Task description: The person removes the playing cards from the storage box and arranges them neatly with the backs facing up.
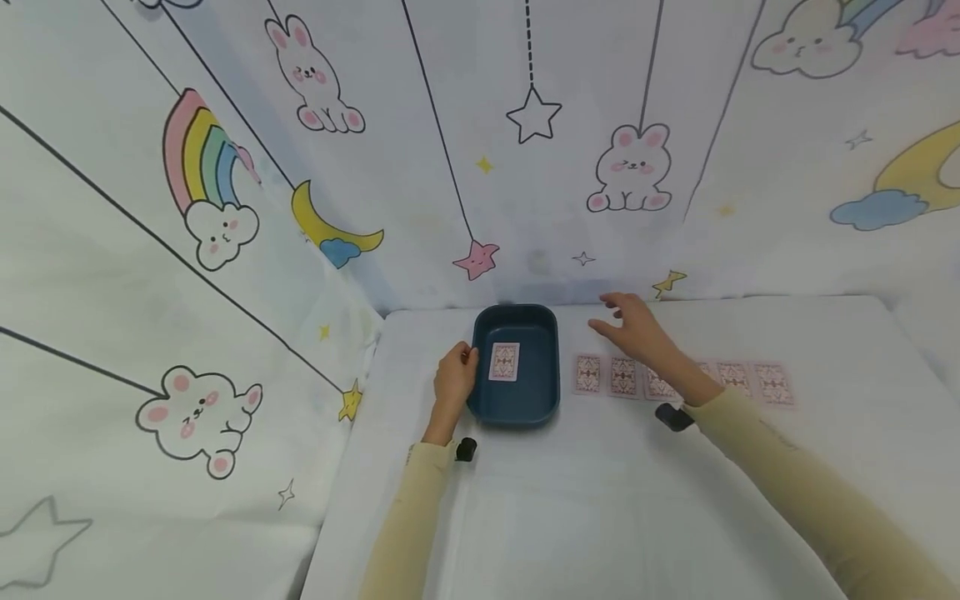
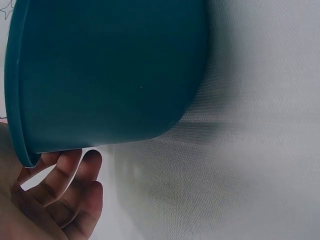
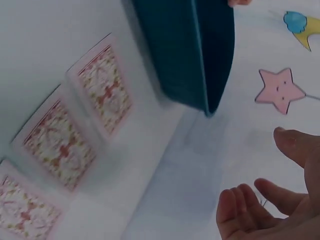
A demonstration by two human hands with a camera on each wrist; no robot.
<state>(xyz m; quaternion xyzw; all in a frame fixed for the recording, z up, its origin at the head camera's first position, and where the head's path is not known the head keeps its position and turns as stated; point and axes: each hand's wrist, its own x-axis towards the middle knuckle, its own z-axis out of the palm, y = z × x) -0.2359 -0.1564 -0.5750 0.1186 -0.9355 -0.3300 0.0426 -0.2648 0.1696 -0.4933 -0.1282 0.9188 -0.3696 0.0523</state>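
My left hand [image 1: 454, 377] grips the left rim of a dark blue-green plastic bin [image 1: 536, 367]. In the left wrist view its fingers [image 2: 64, 175] curl against the outer side of the bin below the lip. One playing card [image 1: 505, 362] lies back up inside the bin, its back patterned red and white. My right hand [image 1: 636, 332] is raised to the right of the bin, thumb and fingers spread, with nothing between them. Below and beside it, a row of playing cards [image 1: 588, 374] lies back up on the table; my right forearm hides part of the row.
The cards run rightward from beside the bin to a last card [image 1: 774, 384]. A white cloth covers the table [image 1: 570, 508]. Printed fabric [image 1: 420, 167] with rabbits, stars and clouds hangs right behind the table's back edge and along the left.
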